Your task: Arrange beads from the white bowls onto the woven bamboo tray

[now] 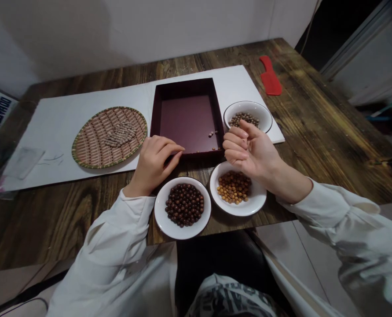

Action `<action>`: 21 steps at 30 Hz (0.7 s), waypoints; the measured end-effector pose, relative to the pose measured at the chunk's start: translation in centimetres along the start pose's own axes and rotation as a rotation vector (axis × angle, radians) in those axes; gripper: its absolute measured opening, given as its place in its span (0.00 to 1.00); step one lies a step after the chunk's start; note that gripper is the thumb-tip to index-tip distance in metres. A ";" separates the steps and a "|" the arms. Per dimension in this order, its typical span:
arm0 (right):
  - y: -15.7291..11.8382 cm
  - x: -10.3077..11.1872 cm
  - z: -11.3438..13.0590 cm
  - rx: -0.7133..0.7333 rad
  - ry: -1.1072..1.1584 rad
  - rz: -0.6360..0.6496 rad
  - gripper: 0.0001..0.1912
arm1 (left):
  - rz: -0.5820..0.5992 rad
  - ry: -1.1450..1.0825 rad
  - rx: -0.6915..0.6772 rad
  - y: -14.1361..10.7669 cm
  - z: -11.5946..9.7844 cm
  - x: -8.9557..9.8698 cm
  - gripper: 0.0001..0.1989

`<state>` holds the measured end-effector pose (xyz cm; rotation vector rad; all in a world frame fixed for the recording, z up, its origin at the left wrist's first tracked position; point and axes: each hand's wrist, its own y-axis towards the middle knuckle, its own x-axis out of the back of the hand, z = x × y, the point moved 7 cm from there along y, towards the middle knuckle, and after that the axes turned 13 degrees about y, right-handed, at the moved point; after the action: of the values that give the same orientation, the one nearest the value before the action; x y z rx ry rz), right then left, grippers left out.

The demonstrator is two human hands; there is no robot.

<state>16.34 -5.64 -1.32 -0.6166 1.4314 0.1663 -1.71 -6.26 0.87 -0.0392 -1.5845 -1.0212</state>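
My left hand (158, 160) rests at the near left corner of a dark maroon box (186, 121), its thumb and fingertips pressed together. Whatever they may pinch is too small or hidden to make out. Over the rim of a white bowl (260, 196) of yellow-brown beads (233, 187), my right hand (248, 149) is raised with its fingers curled in; what lies in them cannot be seen. A few small beads (210, 134) lie inside the box at its near right. Dark brown beads (184, 204) fill the middle of another white bowl (161, 215) below my left hand.
A third white bowl (265, 115) with grey-brown beads (244, 118) stands right of the box. On the white board (55, 112), a round woven tray (92, 132) carries several strung beads (121, 134). A red scraper-like tool (271, 79) lies on the wooden table (314, 119).
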 end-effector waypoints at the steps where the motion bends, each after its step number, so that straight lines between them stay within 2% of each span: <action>1: -0.1 0.0 0.0 0.012 -0.002 -0.026 0.22 | -0.006 0.000 -0.006 0.0 0.0 0.1 0.05; 5: -0.4 0.0 0.0 0.062 -0.046 -0.091 0.18 | -0.011 -0.003 -0.013 0.0 -0.1 0.2 0.05; 12: -0.6 0.0 0.3 0.118 -0.080 -0.115 0.08 | 0.014 -0.017 0.009 0.0 0.0 0.1 0.05; 21: -0.3 -0.1 0.1 0.098 -0.149 -0.056 0.14 | 0.009 -0.002 -0.006 0.1 -0.1 0.2 0.05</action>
<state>16.56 -5.83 -1.13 -0.5517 1.2690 0.0954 -1.66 -6.32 1.11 -0.0516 -1.5819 -1.0200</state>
